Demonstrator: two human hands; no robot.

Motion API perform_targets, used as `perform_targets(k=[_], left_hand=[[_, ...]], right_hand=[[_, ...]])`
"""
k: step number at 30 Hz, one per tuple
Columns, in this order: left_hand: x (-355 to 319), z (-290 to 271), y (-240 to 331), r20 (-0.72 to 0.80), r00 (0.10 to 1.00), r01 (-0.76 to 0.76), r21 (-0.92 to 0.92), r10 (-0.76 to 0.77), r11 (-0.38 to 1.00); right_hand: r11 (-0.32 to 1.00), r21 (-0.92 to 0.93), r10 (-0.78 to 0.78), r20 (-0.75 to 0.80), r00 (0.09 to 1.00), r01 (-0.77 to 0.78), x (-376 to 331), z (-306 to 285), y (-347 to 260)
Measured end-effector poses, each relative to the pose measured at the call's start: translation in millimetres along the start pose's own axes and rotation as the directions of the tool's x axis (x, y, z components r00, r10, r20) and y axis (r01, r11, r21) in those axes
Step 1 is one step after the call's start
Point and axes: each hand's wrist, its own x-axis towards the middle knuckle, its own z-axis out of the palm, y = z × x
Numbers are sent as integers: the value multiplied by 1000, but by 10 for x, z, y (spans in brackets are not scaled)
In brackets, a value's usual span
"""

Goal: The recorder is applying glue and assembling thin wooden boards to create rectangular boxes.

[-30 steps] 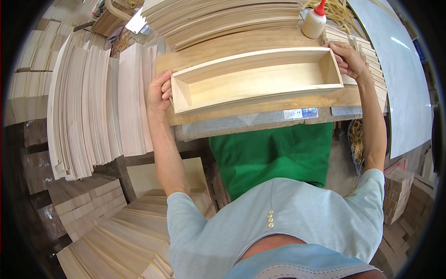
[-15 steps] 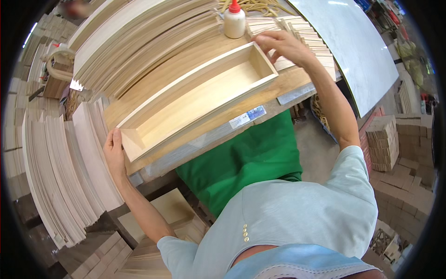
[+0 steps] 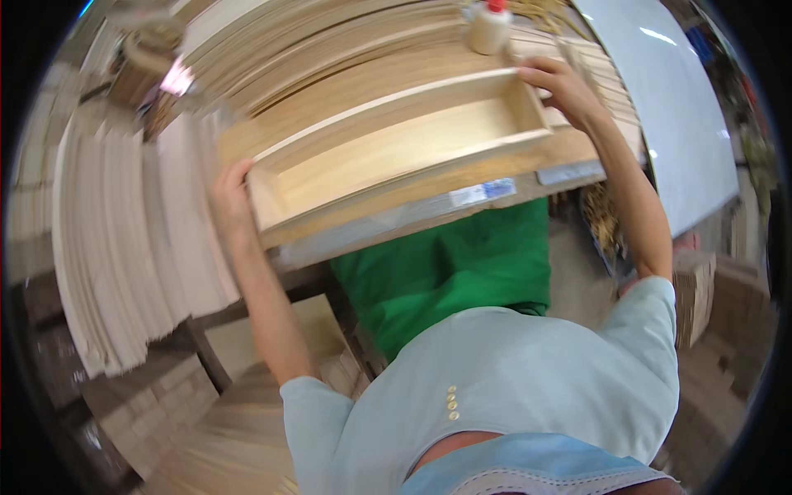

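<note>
A long, shallow, open-topped box [image 3: 404, 157] of pale wood lies on the wooden board of the workbench [image 3: 571, 150], its inside bare. At its left end my left hand [image 3: 234, 202] holds the end wall, thumb near the rim and the other fingers mostly hidden. My right hand [image 3: 568, 92] grips the far right corner with bent fingers; the fingertips behind the wall are partly out of sight. Behind that corner stands a white glue bottle [image 3: 490, 33] with a red cap. The picture is slightly blurred.
Long thin wood strips [image 3: 330, 49] are stacked behind the box. Upright stacks of pale boards [image 3: 115, 239] stand at the left. Short wood pieces [image 3: 615, 91] lie right of the box, beside a large grey-white panel [image 3: 689, 107]. A green cloth [image 3: 454, 264] hangs below the bench edge.
The view has shifted, so the bench, bottle and box appear further right and the box lies flatter across. Both hands stay at the box's ends.
</note>
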Motion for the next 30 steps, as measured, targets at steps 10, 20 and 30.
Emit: perform_targets(k=[10, 20, 30], left_hand=[[-744, 73, 204, 258, 963, -58, -102, 82, 993], [-775, 136, 73, 197, 980, 3, -200, 37, 980], [-695, 205, -2, 139, 988, -88, 144, 68, 986]], right_hand=[[830, -285, -419, 247, 874, 479, 192, 786, -854], [733, -264, -278, 725, 630, 627, 737, 2956, -1455], [584, -311, -294, 780, 553, 750, 929, 2875, -1375]])
